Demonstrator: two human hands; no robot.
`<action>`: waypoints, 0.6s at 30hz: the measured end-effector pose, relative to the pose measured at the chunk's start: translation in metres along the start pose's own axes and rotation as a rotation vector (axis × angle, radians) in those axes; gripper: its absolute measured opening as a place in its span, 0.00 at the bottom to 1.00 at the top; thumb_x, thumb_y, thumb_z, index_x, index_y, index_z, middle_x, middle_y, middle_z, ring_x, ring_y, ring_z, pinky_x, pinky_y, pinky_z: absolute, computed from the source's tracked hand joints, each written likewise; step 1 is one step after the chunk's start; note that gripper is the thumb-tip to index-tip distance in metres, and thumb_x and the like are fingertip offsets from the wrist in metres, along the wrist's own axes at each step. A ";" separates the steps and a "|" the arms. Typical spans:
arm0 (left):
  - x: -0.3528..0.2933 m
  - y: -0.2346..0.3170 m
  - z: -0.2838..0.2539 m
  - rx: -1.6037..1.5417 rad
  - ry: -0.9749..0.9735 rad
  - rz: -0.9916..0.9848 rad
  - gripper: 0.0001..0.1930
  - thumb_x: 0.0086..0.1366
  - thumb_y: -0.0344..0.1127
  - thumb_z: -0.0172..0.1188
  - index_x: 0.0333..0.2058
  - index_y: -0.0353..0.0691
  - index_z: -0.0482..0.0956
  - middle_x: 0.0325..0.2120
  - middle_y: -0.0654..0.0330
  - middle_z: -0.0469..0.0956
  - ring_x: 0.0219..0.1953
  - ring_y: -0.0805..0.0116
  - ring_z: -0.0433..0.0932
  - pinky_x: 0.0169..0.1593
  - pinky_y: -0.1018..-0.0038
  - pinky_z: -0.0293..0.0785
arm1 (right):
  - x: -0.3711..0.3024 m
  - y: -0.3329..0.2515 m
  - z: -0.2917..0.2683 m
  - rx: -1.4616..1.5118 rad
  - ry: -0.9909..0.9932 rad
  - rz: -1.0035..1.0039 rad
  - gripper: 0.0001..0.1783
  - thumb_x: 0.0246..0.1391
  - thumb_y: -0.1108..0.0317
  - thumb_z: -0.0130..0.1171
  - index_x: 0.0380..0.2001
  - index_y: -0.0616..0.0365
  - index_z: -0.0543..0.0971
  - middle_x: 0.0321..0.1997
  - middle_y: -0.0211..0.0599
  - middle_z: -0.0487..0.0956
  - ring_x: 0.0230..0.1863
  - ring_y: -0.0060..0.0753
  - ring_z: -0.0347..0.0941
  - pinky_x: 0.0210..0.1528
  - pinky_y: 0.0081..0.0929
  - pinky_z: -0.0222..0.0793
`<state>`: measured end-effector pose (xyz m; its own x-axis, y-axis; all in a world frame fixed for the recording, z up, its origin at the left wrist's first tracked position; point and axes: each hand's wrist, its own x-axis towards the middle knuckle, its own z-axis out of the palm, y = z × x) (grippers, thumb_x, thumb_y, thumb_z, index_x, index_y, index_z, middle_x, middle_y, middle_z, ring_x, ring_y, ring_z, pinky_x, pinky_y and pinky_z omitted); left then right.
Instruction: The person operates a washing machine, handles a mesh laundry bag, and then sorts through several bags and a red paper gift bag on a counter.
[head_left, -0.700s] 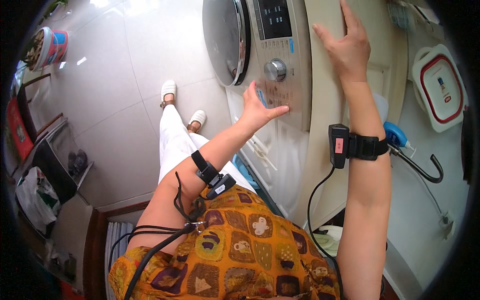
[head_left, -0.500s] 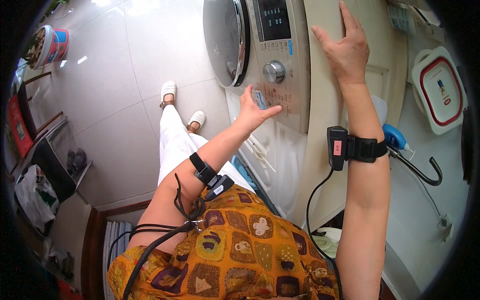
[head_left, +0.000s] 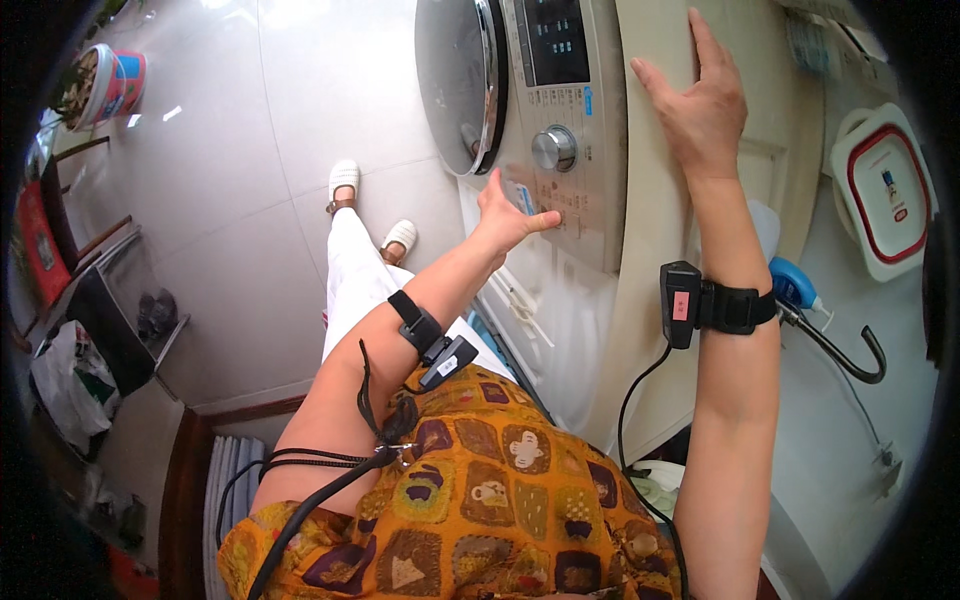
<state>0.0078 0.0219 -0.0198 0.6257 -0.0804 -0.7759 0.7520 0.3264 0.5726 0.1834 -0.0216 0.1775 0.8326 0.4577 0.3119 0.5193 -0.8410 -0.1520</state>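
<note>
In the head view, the left hand point(head_left: 500, 222) has drawn a little away from the counter side of the control panel point(head_left: 592, 190) since the earliest frame: its thumb now lies directly below the round dial point(head_left: 554, 149), where before it reached farther right. Thumb and index finger are spread apart; the other fingers cannot be made out, nor can I tell whether the thumb touches. The small blue label point(head_left: 524, 200) beside the hand shows more fully. The right hand point(head_left: 708, 118) has kept its place on the cream counter point(head_left: 655, 225), thumb splayed wide from the fingers. The washing machine point(head_left: 514, 140) stands ahead, to the left of the counter, its display point(head_left: 557, 40) lit as before; the whole scene sits slightly lower in view.

The left hand hides part of the panel's lower edge, and a black cable point(head_left: 622, 420) hangs across the counter. Past the right forearm are a blue pump bottle point(head_left: 792, 284), a curved metal spout point(head_left: 835, 352) and a red-rimmed white basin point(head_left: 887, 215); a potted plant's bucket point(head_left: 120, 85) stands far left
</note>
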 end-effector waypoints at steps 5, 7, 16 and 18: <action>0.007 -0.018 0.000 0.028 -0.028 0.070 0.65 0.40 0.48 0.78 0.67 0.38 0.38 0.65 0.46 0.44 0.67 0.53 0.48 0.66 0.62 0.54 | -0.006 0.028 0.014 -0.100 -0.029 -0.074 0.39 0.41 0.55 0.69 0.58 0.53 0.70 0.52 0.43 0.76 0.52 0.43 0.72 0.54 0.35 0.68; 0.009 -0.030 -0.004 -0.008 -0.062 0.075 0.64 0.42 0.50 0.77 0.67 0.39 0.38 0.65 0.43 0.44 0.68 0.52 0.46 0.67 0.61 0.52 | -0.007 0.032 0.016 -0.072 -0.021 -0.074 0.39 0.41 0.55 0.69 0.57 0.54 0.70 0.52 0.44 0.76 0.51 0.44 0.72 0.53 0.35 0.68; 0.017 -0.062 -0.044 -0.088 0.022 -0.090 0.56 0.45 0.49 0.76 0.65 0.36 0.48 0.63 0.42 0.53 0.66 0.53 0.53 0.64 0.62 0.56 | -0.008 0.038 0.016 -0.086 -0.028 -0.044 0.39 0.41 0.54 0.69 0.58 0.54 0.70 0.52 0.42 0.76 0.52 0.43 0.72 0.54 0.34 0.68; 0.017 -0.060 -0.048 -0.091 0.017 -0.092 0.52 0.47 0.46 0.75 0.64 0.35 0.51 0.62 0.42 0.55 0.65 0.54 0.55 0.64 0.62 0.57 | -0.009 0.042 0.018 -0.092 -0.016 -0.053 0.39 0.41 0.54 0.69 0.58 0.53 0.70 0.53 0.42 0.75 0.53 0.43 0.71 0.54 0.35 0.67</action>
<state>-0.0368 0.0464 -0.0796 0.5506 -0.0978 -0.8290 0.7838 0.4022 0.4731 0.2010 -0.0563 0.1514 0.8079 0.5061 0.3020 0.5432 -0.8382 -0.0484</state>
